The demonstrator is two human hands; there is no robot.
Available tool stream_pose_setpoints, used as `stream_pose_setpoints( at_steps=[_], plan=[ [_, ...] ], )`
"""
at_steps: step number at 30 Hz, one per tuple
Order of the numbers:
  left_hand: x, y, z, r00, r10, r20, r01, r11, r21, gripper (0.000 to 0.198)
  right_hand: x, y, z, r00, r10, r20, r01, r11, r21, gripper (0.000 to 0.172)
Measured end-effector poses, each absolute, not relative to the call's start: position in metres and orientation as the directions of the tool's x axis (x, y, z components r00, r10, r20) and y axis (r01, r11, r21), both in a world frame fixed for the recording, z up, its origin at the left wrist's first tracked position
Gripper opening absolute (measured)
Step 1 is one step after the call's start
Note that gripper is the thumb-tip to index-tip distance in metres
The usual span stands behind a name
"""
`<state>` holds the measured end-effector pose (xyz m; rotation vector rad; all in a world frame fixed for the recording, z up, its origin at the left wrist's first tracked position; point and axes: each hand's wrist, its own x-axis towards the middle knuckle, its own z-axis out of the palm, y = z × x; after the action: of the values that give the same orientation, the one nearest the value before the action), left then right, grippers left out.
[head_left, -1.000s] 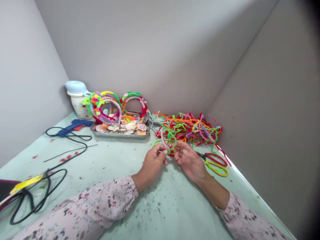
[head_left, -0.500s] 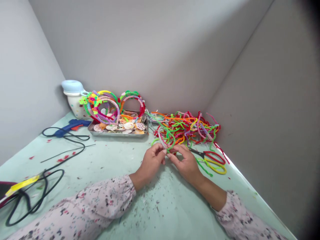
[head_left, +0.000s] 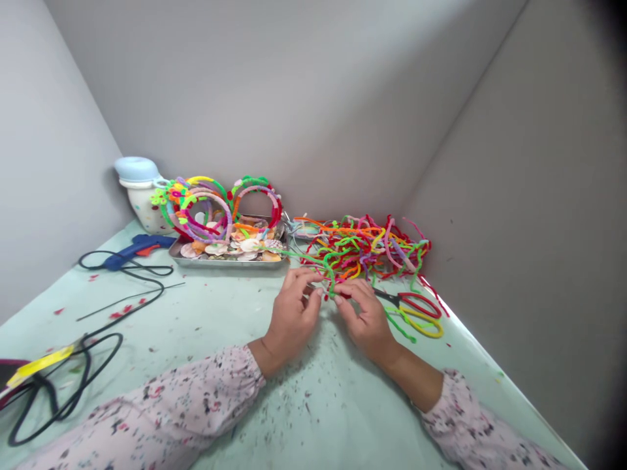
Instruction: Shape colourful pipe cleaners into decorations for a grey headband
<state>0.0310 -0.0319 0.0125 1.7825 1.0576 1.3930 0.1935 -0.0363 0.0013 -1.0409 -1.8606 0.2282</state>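
**Snag risk by the tray [head_left: 220, 264]**

My left hand [head_left: 294, 313] and right hand [head_left: 365, 320] pinch a green pipe cleaner [head_left: 306, 256] between their fingertips, just above the surface [head_left: 206, 313], before the pile [head_left: 372, 248]. Its free end reaches the tray; a hard pull could snag shells or drag the pile. Versus earlier, it stretches farther left.

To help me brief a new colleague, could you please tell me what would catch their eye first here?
Bright pipe-cleaner headbands stand out first, at the back behind a metal tray of seashells. To their right lies a tangled heap of coloured pipe cleaners, and just in front of it the left hand and right hand hold green pipe cleaners.
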Motion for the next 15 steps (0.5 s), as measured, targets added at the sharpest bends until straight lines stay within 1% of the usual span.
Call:
stream_pose_setpoints(
  at_steps=[4,8,12,15],
  plan=[
    [0.0309,-0.0296,0.0063,0.234,0.885,0.402,0.195,-0.448,0.873,0.02,0.1934,-0.0371,0.0011,-0.168,0.737,0.655,0.566,0.616,-0.548,0.014],
    [0.0307,-0.0271,0.0025,0.24,0.903,0.356,0.166,-0.399,0.902,0.021,0.1932,-0.0374,-0.0008,-0.095,0.767,0.635,0.556,0.57,-0.605,0.018],
    [0.033,-0.0242,0.0028,0.248,0.943,0.223,0.032,-0.238,0.971,0.021,0.1941,-0.0371,-0.002,-0.097,0.776,0.623,0.551,0.563,-0.616,0.017],
    [0.0343,-0.0222,0.0042,0.252,0.958,0.135,-0.046,-0.127,0.991,0.019,0.1946,-0.0373,-0.0021,-0.096,0.781,0.617,0.55,0.558,-0.621,0.017]
  ],
)
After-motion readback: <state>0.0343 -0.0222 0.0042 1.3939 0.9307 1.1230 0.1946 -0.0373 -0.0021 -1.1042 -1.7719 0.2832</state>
